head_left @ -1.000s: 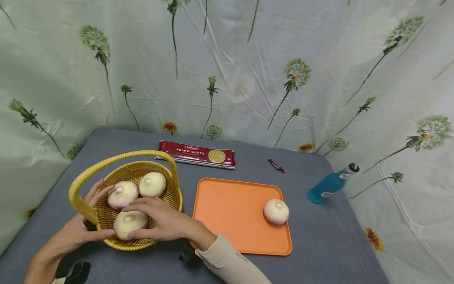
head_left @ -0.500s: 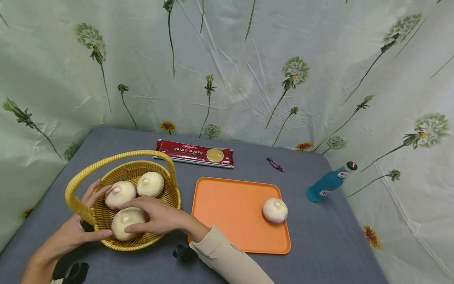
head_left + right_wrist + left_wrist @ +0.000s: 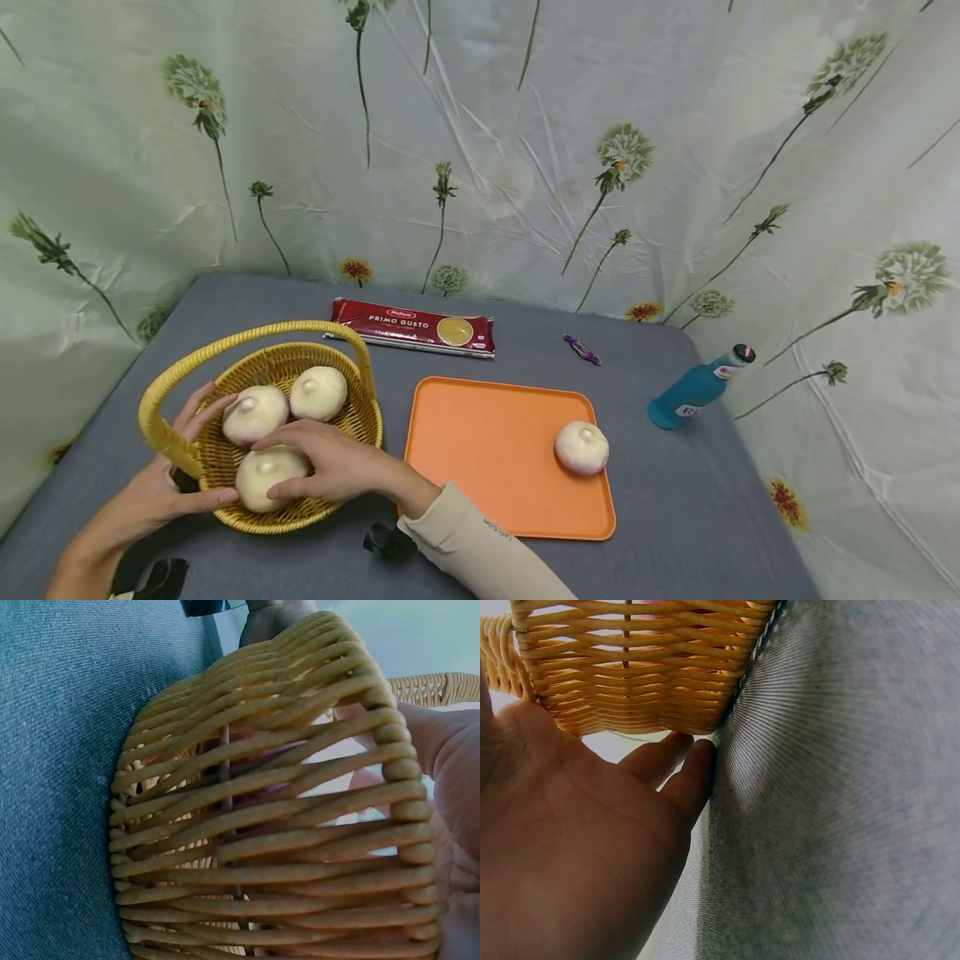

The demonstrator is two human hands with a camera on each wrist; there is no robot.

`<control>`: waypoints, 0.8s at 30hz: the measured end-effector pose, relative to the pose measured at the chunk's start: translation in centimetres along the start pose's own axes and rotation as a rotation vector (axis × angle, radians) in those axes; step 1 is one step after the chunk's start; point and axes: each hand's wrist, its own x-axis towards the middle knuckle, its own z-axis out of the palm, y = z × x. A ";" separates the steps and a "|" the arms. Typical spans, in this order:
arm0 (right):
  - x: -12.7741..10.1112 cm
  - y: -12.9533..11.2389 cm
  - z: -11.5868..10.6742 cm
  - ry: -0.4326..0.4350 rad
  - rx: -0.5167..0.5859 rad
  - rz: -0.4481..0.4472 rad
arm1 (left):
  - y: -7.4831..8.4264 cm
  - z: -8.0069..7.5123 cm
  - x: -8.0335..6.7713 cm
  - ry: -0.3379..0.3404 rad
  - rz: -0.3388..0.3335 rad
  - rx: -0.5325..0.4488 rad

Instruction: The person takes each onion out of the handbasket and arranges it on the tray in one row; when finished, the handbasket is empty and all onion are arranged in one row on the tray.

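Note:
A yellow wicker basket (image 3: 352,417) with a hoop handle stands at the table's left and holds three pale round turnips. My right hand (image 3: 267,468) reaches in over the near rim and grips the front turnip (image 3: 251,487), fingers on top and thumb below. My left hand (image 3: 197,457) rests flat against the basket's left wall; the left wrist view shows its straight fingers (image 3: 682,761) beside the weave (image 3: 637,667). The other two turnips (image 3: 255,414) (image 3: 318,392) lie behind. The right wrist view shows the basket wall (image 3: 262,825) close up.
An orange tray (image 3: 487,450) lies right of the basket with one turnip (image 3: 582,447) on its right side. A red pasta packet (image 3: 412,326) and a purple sweet (image 3: 584,349) lie at the back. A blue bottle (image 3: 697,386) lies at the right, and cloth walls hang behind.
Both hands stay at the basket with the right one on the front turnip. Only the view has shifted slightly.

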 end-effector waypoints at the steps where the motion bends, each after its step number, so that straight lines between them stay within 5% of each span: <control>1: 0.0 0.0 0.0 -0.001 -0.004 0.003 | 0.0 0.0 0.0 0.003 -0.001 0.003; 24: -0.3 -0.6 0.0 0.012 -0.022 0.038 | 0.1 0.0 0.0 0.017 0.037 0.080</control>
